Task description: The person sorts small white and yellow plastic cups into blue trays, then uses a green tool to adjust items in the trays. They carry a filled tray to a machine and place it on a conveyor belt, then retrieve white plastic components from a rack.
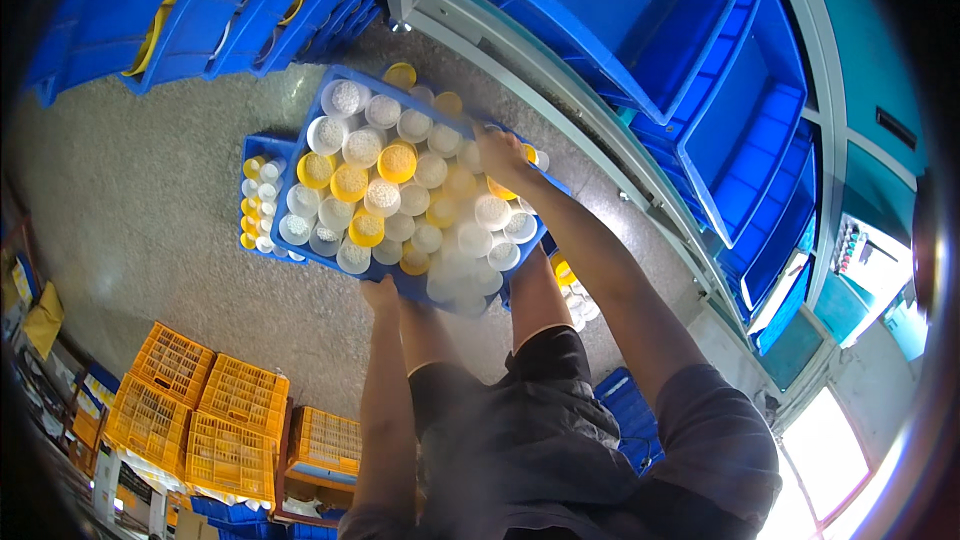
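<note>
Both hands grip a blue tray [330, 90] loaded with cups, as I read the head view, the only view available. Left hand [380, 292] is closed on the tray's near edge, fingers wrapped under the rim and thumb side up; right hand [500, 155] is closed over the far right edge, fingers curled over the rim among the cups. I see the tray held clear of the speckled floor [150, 190], tilted so that its lower end faces the body, directly above a second blue tray of cups [262, 202] resting on that floor. White cups [345, 98] and yellow cups [397, 162] stand open side up and packed touching one another. Risk assessment: I judge the tilt to be the main hazard, since the cups are loose and could slide toward the near edge and spill over it; the two grips sit on opposite edges rather than opposite corners, so a slip of either hand could twist the load. Pose: left forearm runs straight up from the lower edge of the picture, elbow nearly locked; right arm extends longer and diagonally from the right shoulder, crossing over dark shorts [520, 420]. Stacked blue bins [700, 60] line the rack to the right, and yellow crates [220, 410] stand at lower left.
</note>
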The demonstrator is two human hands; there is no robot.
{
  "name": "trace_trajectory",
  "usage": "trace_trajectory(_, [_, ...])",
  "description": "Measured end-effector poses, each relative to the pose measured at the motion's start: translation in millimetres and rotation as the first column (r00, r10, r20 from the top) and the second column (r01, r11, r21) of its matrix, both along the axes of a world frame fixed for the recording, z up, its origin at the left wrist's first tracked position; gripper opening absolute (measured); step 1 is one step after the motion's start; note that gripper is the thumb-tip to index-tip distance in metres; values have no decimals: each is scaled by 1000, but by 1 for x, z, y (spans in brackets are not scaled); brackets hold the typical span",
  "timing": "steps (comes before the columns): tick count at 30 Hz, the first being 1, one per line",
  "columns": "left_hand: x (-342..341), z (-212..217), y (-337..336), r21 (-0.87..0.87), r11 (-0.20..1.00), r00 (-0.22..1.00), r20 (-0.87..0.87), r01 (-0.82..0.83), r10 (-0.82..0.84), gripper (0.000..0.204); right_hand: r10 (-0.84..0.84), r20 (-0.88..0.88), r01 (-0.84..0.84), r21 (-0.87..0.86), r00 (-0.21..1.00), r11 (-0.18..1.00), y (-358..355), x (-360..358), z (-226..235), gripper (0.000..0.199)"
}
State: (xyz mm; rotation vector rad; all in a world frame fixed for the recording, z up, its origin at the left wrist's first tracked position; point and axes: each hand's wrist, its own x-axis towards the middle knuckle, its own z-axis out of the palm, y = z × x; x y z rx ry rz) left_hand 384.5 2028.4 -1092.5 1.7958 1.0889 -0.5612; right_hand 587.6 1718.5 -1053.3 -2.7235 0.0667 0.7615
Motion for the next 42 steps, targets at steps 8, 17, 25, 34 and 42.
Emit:
trace_trajectory(8, [7,12,-2,60,998,999,-18,-28,29,44,-73,-100,72,-16,992,997,-19,-10,22,35])
trace_trajectory(17, [18,37,-35,224,965,988,-103,139,-119,42,-135,-49,135,10,990,991,-58,-30,-4,29])
trace_trajectory(25, [5,-13,-28,233,960,987,-63,157,-146,43,-123,-90,121,-25,988,992,-47,-25,-1,33])
trace_trajectory(34, [18,-4,2,-65,998,996,-87,16,-22,61,283,823,-348,-111,493,931,-98,144,297,22])
trace_trajectory(42, [28,-7,-23,182,982,990,125,44,-68,78,41,508,328,-614,860,719,-265,392,216,42])
